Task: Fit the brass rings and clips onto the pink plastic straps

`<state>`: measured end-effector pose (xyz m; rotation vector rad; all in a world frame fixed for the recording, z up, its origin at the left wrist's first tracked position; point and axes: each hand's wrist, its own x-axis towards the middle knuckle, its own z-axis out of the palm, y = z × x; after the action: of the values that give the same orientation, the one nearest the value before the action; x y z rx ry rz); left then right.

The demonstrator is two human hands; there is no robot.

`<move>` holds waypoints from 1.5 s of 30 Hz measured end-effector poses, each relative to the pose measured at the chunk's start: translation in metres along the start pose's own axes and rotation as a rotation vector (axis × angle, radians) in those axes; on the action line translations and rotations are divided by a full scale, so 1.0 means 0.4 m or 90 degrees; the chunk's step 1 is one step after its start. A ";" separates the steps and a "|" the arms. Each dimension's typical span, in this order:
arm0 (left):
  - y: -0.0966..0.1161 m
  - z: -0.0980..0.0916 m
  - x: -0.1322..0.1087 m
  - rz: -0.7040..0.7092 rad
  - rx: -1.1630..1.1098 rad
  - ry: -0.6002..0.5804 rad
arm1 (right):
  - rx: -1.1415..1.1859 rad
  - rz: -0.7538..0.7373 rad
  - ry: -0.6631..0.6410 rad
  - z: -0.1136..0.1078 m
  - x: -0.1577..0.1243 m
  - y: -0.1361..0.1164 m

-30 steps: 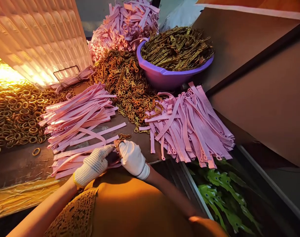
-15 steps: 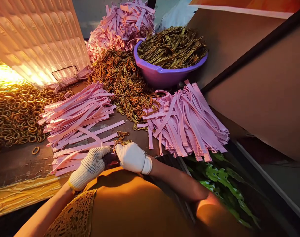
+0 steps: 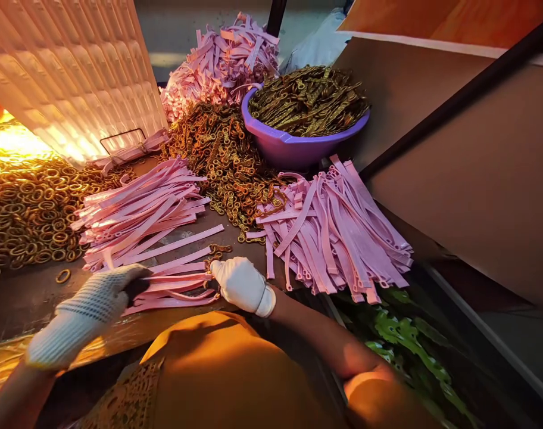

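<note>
My left hand (image 3: 97,295), in a knitted glove with dotted grip, is closed at the left ends of the nearest pink straps (image 3: 175,280). Its grip is partly hidden, but a strap runs out from it. My right hand (image 3: 242,285), in a smooth white glove, pinches a small brass-coloured link (image 3: 209,262) at the right ends of these straps. More links lie just beyond its fingertips. Behind my left hand lies a stack of pink straps (image 3: 142,208), laid roughly side by side.
Brass rings (image 3: 30,208) are heaped at left, beside a ribbed translucent panel (image 3: 79,77). A pile of brass links (image 3: 222,155) lies mid-table. Behind it stands a purple basin (image 3: 293,146) full of dark brass pieces. Another bundle of pink straps (image 3: 343,238) sits at right.
My left hand has drawn away from my right hand to the left, along the straps. My right hand has stayed almost in place. The view has tilted up slightly.
</note>
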<state>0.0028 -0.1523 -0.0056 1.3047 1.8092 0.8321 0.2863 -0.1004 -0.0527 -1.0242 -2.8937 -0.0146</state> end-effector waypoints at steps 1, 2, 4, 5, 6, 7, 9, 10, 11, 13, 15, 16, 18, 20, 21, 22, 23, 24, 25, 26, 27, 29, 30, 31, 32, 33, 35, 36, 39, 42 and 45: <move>-0.007 -0.010 -0.006 0.005 0.024 0.042 | 0.010 0.006 0.007 -0.009 0.003 0.015; -0.011 -0.012 -0.014 0.003 0.024 0.074 | 0.015 0.025 0.022 -0.019 0.010 0.034; -0.010 0.010 -0.027 -0.046 -0.084 0.075 | 0.016 0.126 0.052 -0.035 0.043 0.078; -0.006 0.030 -0.030 -0.095 -0.187 0.056 | 0.015 0.207 0.056 -0.039 0.067 0.102; 0.000 0.052 -0.028 -0.151 -0.303 0.036 | 0.013 0.297 0.051 -0.040 0.097 0.124; 0.007 0.076 -0.023 -0.210 -0.413 0.016 | 0.011 0.388 0.039 -0.037 0.128 0.143; 0.025 0.115 -0.003 -0.308 -0.580 -0.030 | 0.008 0.520 0.012 -0.023 0.189 0.167; 0.035 0.129 0.006 -0.338 -0.632 -0.075 | 0.009 0.554 0.005 -0.014 0.213 0.172; 0.045 0.138 0.014 -0.352 -0.662 -0.132 | 0.013 0.567 0.003 -0.005 0.230 0.175; 0.067 0.146 0.020 -0.351 -0.671 -0.206 | 0.034 0.571 0.006 0.007 0.243 0.175; 0.083 0.147 0.014 -0.316 -0.631 -0.206 | 0.070 0.574 0.004 0.013 0.234 0.178; 0.088 0.148 0.009 -0.293 -0.607 -0.196 | 0.088 0.571 0.000 0.014 0.224 0.181; 0.090 0.153 0.001 -0.255 -0.576 -0.198 | 0.116 0.549 -0.013 0.017 0.202 0.188; 0.080 0.164 -0.003 -0.230 -0.547 -0.220 | 0.123 0.509 -0.007 0.022 0.183 0.191; 0.073 0.171 -0.003 -0.219 -0.526 -0.226 | 0.120 0.486 0.016 0.025 0.174 0.190; 0.065 0.179 -0.002 -0.205 -0.499 -0.225 | 0.117 0.462 0.052 0.028 0.164 0.185; 0.057 0.186 -0.002 -0.192 -0.469 -0.222 | 0.121 0.439 0.095 0.030 0.155 0.178; 0.051 0.193 -0.002 -0.181 -0.446 -0.216 | 0.139 0.417 0.136 0.031 0.143 0.168; 0.047 0.199 -0.003 -0.176 -0.435 -0.211 | 0.178 0.395 0.170 0.030 0.131 0.156; 0.044 0.204 -0.004 -0.176 -0.435 -0.204 | 0.240 0.370 0.196 0.026 0.117 0.141; 0.044 0.209 -0.006 -0.180 -0.445 -0.198 | 0.321 0.337 0.212 0.021 0.102 0.123; 0.048 0.218 -0.009 -0.194 -0.488 -0.174 | 0.492 0.253 0.211 0.007 0.073 0.084; 0.052 0.223 -0.011 -0.195 -0.505 -0.162 | 0.551 0.212 0.199 0.002 0.060 0.064; 0.056 0.227 -0.013 -0.189 -0.511 -0.159 | 0.589 0.175 0.179 -0.002 0.049 0.044; 0.059 0.232 -0.015 -0.179 -0.509 -0.161 | 0.605 0.144 0.160 -0.004 0.040 0.026; 0.062 0.236 -0.017 -0.169 -0.500 -0.167 | 0.605 0.122 0.148 -0.002 0.034 0.011; 0.062 0.244 -0.021 -0.158 -0.463 -0.188 | 0.575 0.105 0.157 0.005 0.025 -0.009; 0.060 0.247 -0.022 -0.149 -0.435 -0.196 | 0.558 0.109 0.165 0.010 0.022 -0.014; 0.049 0.252 -0.023 -0.034 -0.282 -0.172 | 0.506 0.146 0.168 0.015 0.014 -0.015; 0.048 0.256 -0.019 0.101 -0.133 -0.095 | 0.469 0.124 0.165 0.007 0.008 -0.009; 0.071 0.265 -0.014 0.022 -0.251 -0.123 | 0.412 0.091 0.198 -0.002 0.005 -0.013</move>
<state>0.1081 -0.1416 -0.0352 1.1184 1.3894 0.9874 0.2816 -0.1032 -0.0517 -0.9776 -2.2825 0.6572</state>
